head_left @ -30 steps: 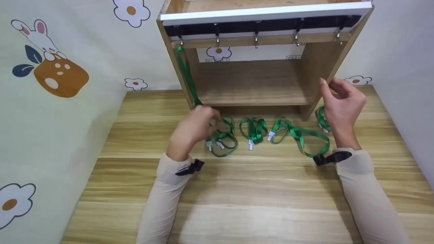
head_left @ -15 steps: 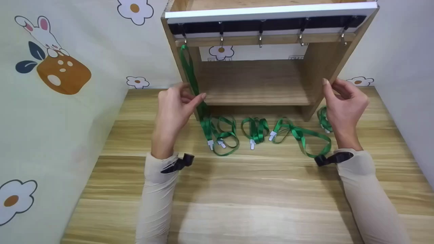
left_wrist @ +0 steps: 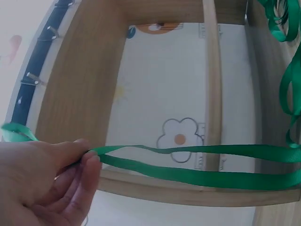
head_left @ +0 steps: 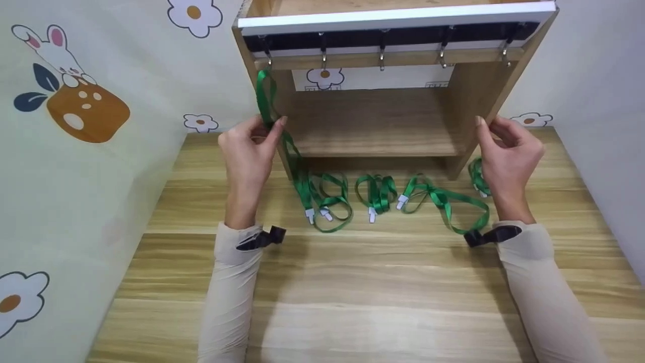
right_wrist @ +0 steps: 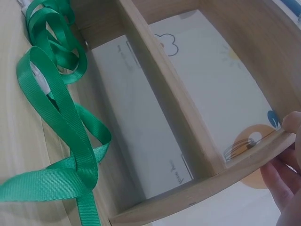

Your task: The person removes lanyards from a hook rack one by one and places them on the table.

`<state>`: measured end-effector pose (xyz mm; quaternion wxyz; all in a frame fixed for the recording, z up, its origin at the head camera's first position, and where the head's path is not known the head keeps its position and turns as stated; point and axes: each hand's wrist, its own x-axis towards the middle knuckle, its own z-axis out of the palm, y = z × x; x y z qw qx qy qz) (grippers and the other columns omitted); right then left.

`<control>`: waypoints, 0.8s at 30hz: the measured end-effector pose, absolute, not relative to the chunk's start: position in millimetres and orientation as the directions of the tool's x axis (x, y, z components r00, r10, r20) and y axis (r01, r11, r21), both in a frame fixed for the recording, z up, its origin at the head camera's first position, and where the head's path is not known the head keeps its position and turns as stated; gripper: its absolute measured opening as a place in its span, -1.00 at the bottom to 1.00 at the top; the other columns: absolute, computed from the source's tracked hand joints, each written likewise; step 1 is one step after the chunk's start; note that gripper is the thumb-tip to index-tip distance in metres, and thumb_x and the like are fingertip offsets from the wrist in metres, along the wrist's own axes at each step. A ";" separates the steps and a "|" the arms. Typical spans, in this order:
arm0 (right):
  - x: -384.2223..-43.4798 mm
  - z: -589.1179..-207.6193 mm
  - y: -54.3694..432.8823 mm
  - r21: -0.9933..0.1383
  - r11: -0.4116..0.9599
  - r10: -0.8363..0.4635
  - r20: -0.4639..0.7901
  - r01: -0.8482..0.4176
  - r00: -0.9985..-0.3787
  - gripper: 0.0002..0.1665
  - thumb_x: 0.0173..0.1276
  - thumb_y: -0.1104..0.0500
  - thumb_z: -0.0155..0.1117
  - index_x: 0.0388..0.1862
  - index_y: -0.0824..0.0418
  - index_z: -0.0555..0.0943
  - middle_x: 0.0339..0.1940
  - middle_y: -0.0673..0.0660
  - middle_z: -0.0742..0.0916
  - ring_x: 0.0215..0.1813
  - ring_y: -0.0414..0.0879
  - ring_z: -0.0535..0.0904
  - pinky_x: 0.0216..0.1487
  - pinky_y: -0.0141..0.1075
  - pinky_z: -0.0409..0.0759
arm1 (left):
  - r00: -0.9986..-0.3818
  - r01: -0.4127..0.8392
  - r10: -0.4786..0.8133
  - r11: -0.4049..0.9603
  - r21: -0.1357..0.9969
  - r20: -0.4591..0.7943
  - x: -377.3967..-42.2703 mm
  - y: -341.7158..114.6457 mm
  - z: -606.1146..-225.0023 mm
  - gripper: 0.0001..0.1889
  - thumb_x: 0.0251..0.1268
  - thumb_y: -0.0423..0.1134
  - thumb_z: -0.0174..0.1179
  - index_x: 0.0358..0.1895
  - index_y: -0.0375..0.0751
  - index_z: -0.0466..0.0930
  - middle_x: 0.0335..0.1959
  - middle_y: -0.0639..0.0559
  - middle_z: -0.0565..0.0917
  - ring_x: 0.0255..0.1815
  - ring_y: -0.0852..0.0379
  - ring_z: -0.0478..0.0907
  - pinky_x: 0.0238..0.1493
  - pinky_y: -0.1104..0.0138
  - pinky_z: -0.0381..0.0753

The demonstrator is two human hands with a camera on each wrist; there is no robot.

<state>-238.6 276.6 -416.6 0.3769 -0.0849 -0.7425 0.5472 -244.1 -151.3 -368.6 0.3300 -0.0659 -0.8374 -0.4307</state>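
Note:
My left hand [head_left: 247, 156] pinches a long green lanyard [head_left: 302, 187] between thumb and fingers, beside the left side panel of a wooden shelf unit [head_left: 383, 121]. Above the fingers, the strap's loop rises just below the leftmost metal hook [head_left: 269, 59]; whether it is caught on the hook I cannot tell. Two strap lengths run down from the hand, ending at a white clip [head_left: 310, 216] on the tabletop. In the right wrist view, thumb and fingers of my right hand [right_wrist: 287, 165] grip the edge of the right side panel [right_wrist: 207, 188].
More green lanyards lie before the shelf unit: one looped beside the held strap [head_left: 347, 204], a folded bundle [head_left: 378, 194], a spread one [head_left: 443, 199], and a coil [head_left: 477, 176] partly behind the right hand. Several hooks line the dark strip [head_left: 413, 36]. Patterned walls [head_left: 151, 60] stand around.
My left hand has come up and left from the lanyard's lower end and now pinches it higher. The loop at the top has slackened and spread. My right hand stays in place.

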 end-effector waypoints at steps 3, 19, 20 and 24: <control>-237.0 -415.3 274.3 -0.877 0.385 0.534 0.465 -0.286 -0.706 -0.67 0.39 0.06 0.61 0.07 0.14 0.87 0.06 0.12 0.90 0.07 -0.24 0.86 0.13 -0.41 0.81 | -0.712 0.451 -0.191 0.612 0.649 0.676 -241.7 -155.8 -362.3 -0.68 0.46 -0.03 0.46 -0.24 -0.27 0.88 -0.31 -0.08 0.90 -0.35 0.11 0.86 -0.24 0.50 0.81; -242.4 -423.9 278.5 -0.867 0.387 0.541 0.489 -0.313 -0.684 -0.70 0.34 0.07 0.64 0.01 0.14 0.89 -0.03 0.09 0.92 0.01 -0.27 0.87 0.07 -0.45 0.81 | -0.578 0.527 -0.178 0.663 0.531 0.796 -232.1 -194.2 -325.2 -0.81 0.42 -0.17 0.50 -0.12 -0.24 0.91 -0.23 -0.11 0.91 -0.29 0.04 0.86 -0.16 0.71 0.68; -242.7 -424.0 279.3 -0.867 0.388 0.540 0.489 -0.313 -0.685 -0.69 0.34 0.06 0.64 0.01 0.14 0.89 -0.02 0.09 0.92 0.01 -0.26 0.87 0.08 -0.45 0.81 | -0.581 0.519 -0.171 0.676 0.524 0.796 -232.4 -195.6 -324.3 -0.80 0.43 -0.16 0.49 -0.12 -0.24 0.91 -0.23 -0.11 0.91 -0.29 0.03 0.86 -0.16 0.72 0.67; -243.7 -424.6 282.0 -0.870 0.391 0.540 0.482 -0.302 -0.690 -0.68 0.35 0.05 0.64 0.03 0.12 0.89 0.00 0.09 0.92 0.03 -0.25 0.87 0.08 -0.46 0.81 | -0.626 0.506 -0.065 0.724 0.468 0.777 -233.1 -199.6 -330.2 -0.83 0.48 -0.24 0.44 -0.10 -0.29 0.89 -0.19 -0.15 0.90 -0.25 -0.01 0.87 -0.12 0.55 0.79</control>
